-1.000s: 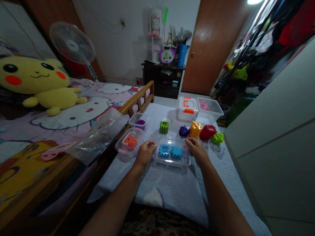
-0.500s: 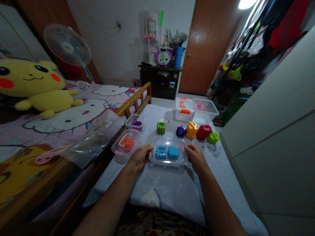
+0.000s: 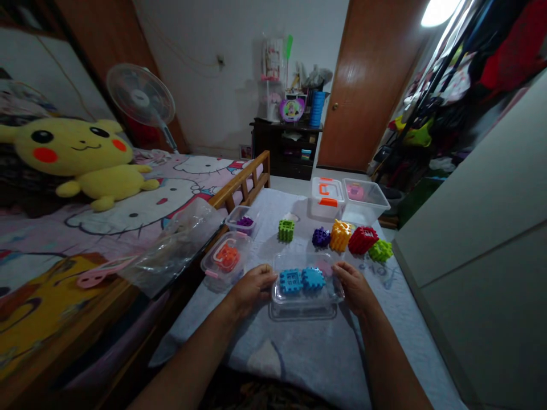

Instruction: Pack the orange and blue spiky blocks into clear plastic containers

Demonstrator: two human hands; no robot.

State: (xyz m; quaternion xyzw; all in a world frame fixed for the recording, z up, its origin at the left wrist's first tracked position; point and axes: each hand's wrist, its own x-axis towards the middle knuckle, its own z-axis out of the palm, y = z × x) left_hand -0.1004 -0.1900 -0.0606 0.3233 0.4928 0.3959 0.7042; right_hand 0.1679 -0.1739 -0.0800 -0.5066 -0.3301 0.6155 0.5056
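Note:
A clear plastic container (image 3: 307,295) with two light-blue blocks (image 3: 291,281) showing in it is in front of me. My left hand (image 3: 256,287) grips its left end, and my right hand (image 3: 352,285) grips the right end, fingers closed on the edges. Beyond it a green block (image 3: 286,230) stands alone. Farther right are a dark purple block (image 3: 321,237), a yellow one (image 3: 341,236), a red one (image 3: 363,240) and a lime green one (image 3: 380,250).
Left of my left hand lies a clear box with orange pieces (image 3: 226,256), behind it an open tub with purple pieces (image 3: 245,221). Two larger boxes (image 3: 328,199) stand at the far edge. A wooden rail (image 3: 239,191) borders the left side, with a plastic bag (image 3: 175,245) over it.
The view has shifted, so everything appears a little lower and farther right. Both hands still hold the clear container; its near side looks slightly more tilted.

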